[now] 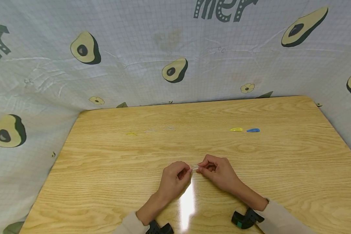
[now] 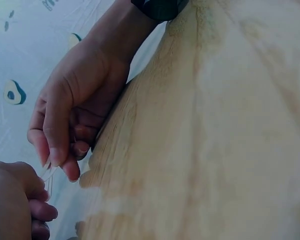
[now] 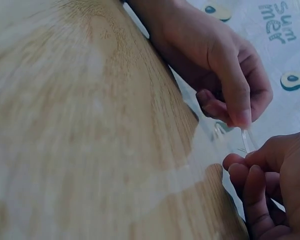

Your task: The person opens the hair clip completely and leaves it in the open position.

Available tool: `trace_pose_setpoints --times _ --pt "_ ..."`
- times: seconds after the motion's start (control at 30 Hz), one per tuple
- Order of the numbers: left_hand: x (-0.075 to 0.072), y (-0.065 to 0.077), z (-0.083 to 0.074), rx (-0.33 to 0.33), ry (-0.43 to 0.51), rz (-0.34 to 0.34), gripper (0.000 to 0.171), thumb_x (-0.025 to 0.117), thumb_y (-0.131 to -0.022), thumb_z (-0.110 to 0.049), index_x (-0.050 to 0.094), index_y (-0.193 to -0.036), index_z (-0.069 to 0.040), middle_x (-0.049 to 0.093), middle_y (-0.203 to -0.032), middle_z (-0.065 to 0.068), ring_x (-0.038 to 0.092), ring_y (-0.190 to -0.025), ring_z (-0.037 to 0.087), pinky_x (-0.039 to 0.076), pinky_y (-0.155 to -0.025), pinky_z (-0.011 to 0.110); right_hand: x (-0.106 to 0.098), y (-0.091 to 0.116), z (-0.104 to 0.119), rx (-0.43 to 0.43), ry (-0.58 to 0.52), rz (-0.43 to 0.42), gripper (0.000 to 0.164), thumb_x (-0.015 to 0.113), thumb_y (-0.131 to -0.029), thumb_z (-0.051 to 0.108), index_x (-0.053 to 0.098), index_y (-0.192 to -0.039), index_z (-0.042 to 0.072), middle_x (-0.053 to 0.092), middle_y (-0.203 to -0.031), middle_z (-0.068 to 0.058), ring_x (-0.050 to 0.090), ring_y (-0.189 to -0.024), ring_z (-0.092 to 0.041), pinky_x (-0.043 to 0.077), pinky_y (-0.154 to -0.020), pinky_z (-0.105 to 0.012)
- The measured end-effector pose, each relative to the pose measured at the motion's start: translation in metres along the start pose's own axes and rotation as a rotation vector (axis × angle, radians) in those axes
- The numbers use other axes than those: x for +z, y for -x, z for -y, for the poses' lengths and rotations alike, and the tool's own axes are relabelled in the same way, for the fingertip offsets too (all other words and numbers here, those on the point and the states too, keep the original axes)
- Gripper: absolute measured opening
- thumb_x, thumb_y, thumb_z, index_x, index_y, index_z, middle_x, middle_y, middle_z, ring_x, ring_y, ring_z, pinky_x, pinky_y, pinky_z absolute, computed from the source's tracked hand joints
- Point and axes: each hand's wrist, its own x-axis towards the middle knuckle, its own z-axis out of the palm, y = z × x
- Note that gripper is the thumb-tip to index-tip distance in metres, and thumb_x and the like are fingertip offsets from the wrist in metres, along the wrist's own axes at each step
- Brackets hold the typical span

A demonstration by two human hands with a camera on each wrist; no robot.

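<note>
Near the middle of the table, both hands meet at a thin, clear, whitish strip [image 3: 246,140], seen as a pale sliver in the head view. My left hand [image 1: 174,178] pinches one end between thumb and forefinger. The opposite end sits in the pinch of my right hand [image 1: 219,171], its other fingers curled underneath. A short length of strip shows between the fingertips; its full shape is hidden. In the left wrist view, my left hand [image 2: 10,200] is cut off at the lower left, and my right hand [image 2: 72,105] appears above it.
Toward the back right lie a yellow snap hair clip [image 1: 236,129] and a blue snap hair clip [image 1: 253,130]. At back left are a thin yellow piece [image 1: 131,133] and two thin whitish pieces, one left [image 1: 150,130], one right [image 1: 169,128]. A patterned curtain [image 1: 134,45] hangs behind the table [image 1: 105,182].
</note>
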Motion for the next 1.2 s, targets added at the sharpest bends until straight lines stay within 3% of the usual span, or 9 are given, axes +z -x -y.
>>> trace_pose_setpoints --times 0.3,0.5,0.77,1.2 --pt "0.0 -0.001 -0.001 -0.064 0.024 -0.014 0.011 0.067 -0.087 0.0 0.063 -0.081 -0.008 0.054 -0.067 -0.004 0.043 -0.055 0.002 0.038 -0.049 0.015 0.004 -0.001 -0.016 0.026 0.01 -0.033 0.004 0.068 -0.086 -0.002 0.066 -0.088 0.001 0.071 -0.079 -0.009 0.068 -0.064 -0.021 0.049 -0.052 -0.024" --pt "0.0 -0.002 0.002 -0.123 0.071 -0.04 0.005 0.067 -0.088 -0.002 0.065 -0.085 -0.005 0.059 -0.069 -0.003 0.045 -0.054 0.004 0.041 -0.047 0.019 0.008 -0.001 -0.033 0.023 0.037 -0.084 0.006 0.072 -0.086 0.011 0.068 -0.089 0.011 0.071 -0.078 0.001 0.066 -0.062 -0.013 0.048 -0.051 -0.024" --pt "0.0 -0.016 0.005 -0.135 0.046 -0.079 0.004 0.068 -0.087 0.0 0.067 -0.087 -0.004 0.058 -0.072 -0.002 0.048 -0.058 0.007 0.043 -0.05 0.021 0.005 -0.007 -0.037 -0.023 0.078 -0.153 0.007 0.073 -0.086 0.021 0.067 -0.087 0.018 0.07 -0.076 0.009 0.062 -0.058 -0.008 0.047 -0.049 -0.026" --pt "0.008 -0.036 0.014 -0.152 0.003 -0.157 0.007 0.07 -0.084 0.002 0.068 -0.085 -0.004 0.058 -0.071 0.0 0.049 -0.058 0.01 0.042 -0.051 0.021 -0.001 -0.022 -0.037 0.032 0.073 -0.236 0.009 0.073 -0.087 0.022 0.067 -0.089 0.016 0.071 -0.079 0.006 0.066 -0.063 -0.009 0.051 -0.054 -0.027"
